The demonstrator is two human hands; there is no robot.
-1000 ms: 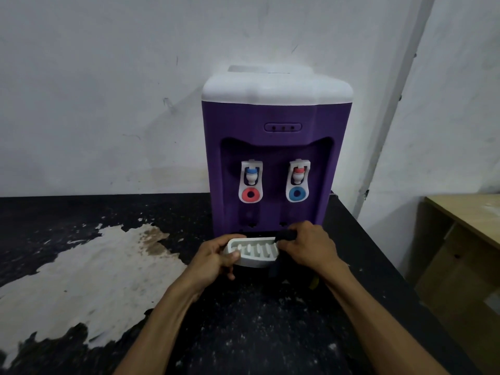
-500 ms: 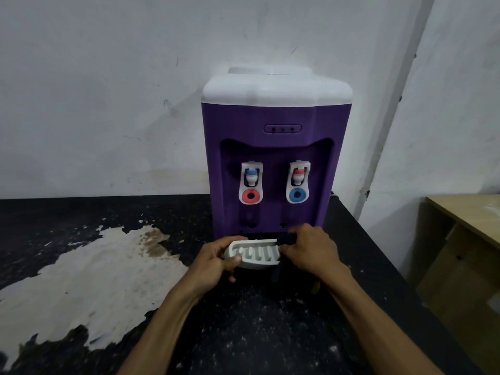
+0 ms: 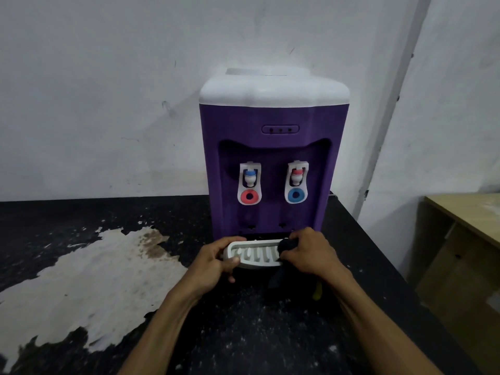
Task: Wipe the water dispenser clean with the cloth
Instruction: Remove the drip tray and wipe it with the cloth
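A purple water dispenser (image 3: 273, 147) with a white top and two taps stands on the black counter against the wall. Its white slotted drip tray (image 3: 255, 254) sits at the foot of the dispenser, just in front of it. My left hand (image 3: 213, 262) grips the tray's left end, thumb on the top edge. My right hand (image 3: 308, 253) holds a dark cloth (image 3: 286, 246) bunched against the tray's right end; a loose tail of the cloth (image 3: 277, 278) hangs down below the tray.
The black counter (image 3: 243, 334) has a large patch of worn, pale surface (image 3: 89, 274) on the left. Its right edge drops off near a wooden desk (image 3: 465, 212). A small yellow object (image 3: 317, 292) shows under my right wrist.
The tray has slid a little towards the dispenser's foot with both hands on it. The cloth in my right hand now sits over the tray's right end.
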